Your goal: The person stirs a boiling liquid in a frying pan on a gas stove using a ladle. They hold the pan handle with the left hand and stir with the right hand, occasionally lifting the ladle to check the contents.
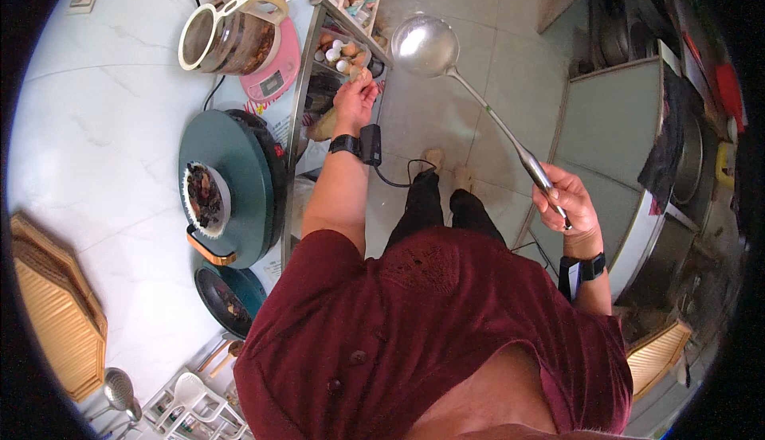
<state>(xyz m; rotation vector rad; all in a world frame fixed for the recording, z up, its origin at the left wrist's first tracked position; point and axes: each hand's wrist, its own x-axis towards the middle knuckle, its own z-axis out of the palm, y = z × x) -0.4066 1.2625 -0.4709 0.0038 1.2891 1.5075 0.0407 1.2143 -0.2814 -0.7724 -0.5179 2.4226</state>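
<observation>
My right hand (565, 198) grips the end of a long-handled stainless steel ladle (493, 111). The ladle's round bowl points away from me, over the tiled floor. My left hand (357, 101) reaches to a shelf under the counter, fingers curled at the near edge of a clear plastic container (366, 52). In that container lie several brown and white eggs (333, 55). Something pale is at my left fingertips, but whether I hold it or only touch it is unclear.
On the counter at left are a glass pot (245, 43) on a pink kitchen scale (272, 81), and a green-lidded electric pan (239, 147) carrying a bowl of dark food (222, 200). A smaller pan (224, 302) stands nearer. Cabinets (615, 117) line the right side.
</observation>
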